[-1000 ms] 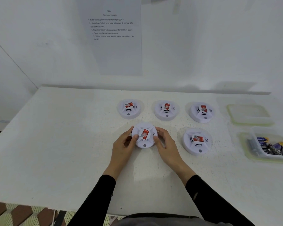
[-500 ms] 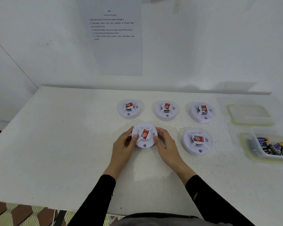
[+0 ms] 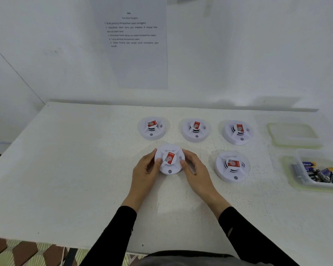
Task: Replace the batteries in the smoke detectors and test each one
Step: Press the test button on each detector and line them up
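Near the middle of the table [image 3: 65,169], the left hand [image 3: 145,169] and right hand [image 3: 195,167] grip a smoke detector [image 3: 169,160], fingers curled round its rim (their tips partly hidden behind it). At the table's right edge, the tub [image 3: 301,179] of batteries [image 3: 323,174] is cut off.

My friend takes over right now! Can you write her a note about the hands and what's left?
Left hand and right hand: both grip the sides of the near white round plastic smoke detector, face up on the white table.
Other white detectors: far-left detector, far-middle detector, far-right detector, near-right detector.
Clear plastic tub of dark batteries at far right, its clear lid behind it.
Done: none shows an open compartment; new batteries cannot be told.
Left: open the held one, swap, test, then check the rest.
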